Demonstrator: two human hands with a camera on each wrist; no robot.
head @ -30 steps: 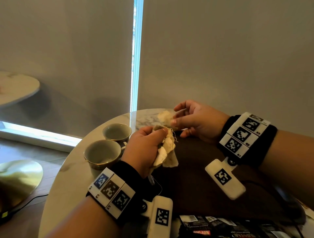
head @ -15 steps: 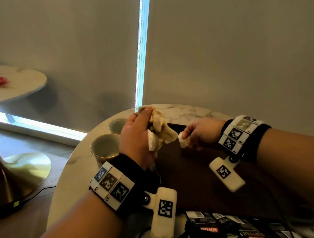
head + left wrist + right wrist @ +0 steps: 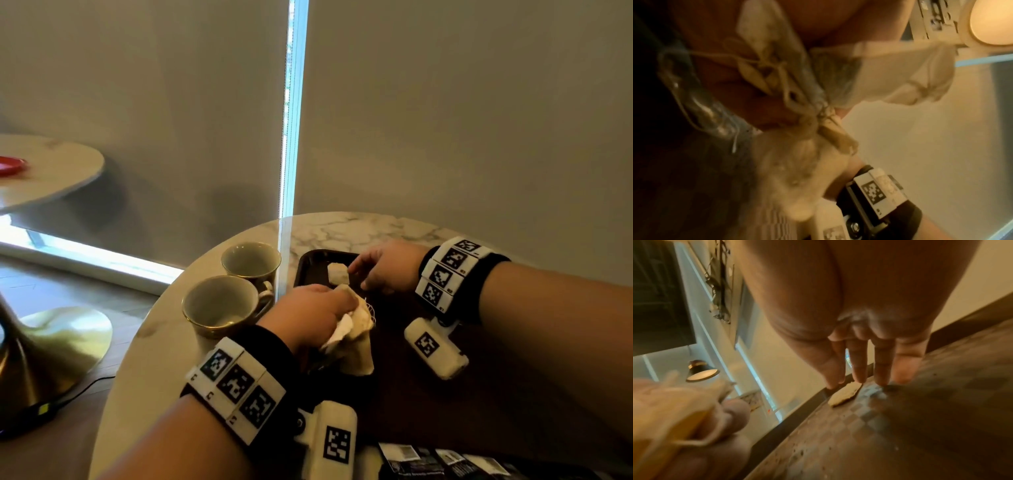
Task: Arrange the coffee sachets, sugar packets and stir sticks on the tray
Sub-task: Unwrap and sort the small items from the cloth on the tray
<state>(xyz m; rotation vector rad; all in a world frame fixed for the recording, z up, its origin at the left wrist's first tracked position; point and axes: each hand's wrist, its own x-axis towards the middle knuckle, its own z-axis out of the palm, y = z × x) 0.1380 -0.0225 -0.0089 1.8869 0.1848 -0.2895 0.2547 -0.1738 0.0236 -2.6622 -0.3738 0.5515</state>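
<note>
A dark brown tray (image 3: 513,394) lies on the round marble table. One cream sachet (image 3: 338,274) lies flat in the tray's far left corner. My right hand (image 3: 358,274) hovers just right of it with fingers (image 3: 859,369) straight, tips at the sachet's (image 3: 844,394) edge, holding nothing. My left hand (image 3: 308,315) grips a bunch of cream sachets with strings (image 3: 356,329) low over the tray's left side. The left wrist view shows that bunch (image 3: 797,97) blurred, strings tangled. No stir sticks are visible.
Two gold-rimmed cups (image 3: 251,263) (image 3: 221,306) stand on the table just left of the tray. Several black sachets (image 3: 445,462) lie at the near edge. A wall with blinds rises right behind the table. Another round table (image 3: 51,171) stands far left.
Both hands dropped from mid-air to the tray. My right hand laid its sachet in the far left corner and let go. My left hand lowered the bunch.
</note>
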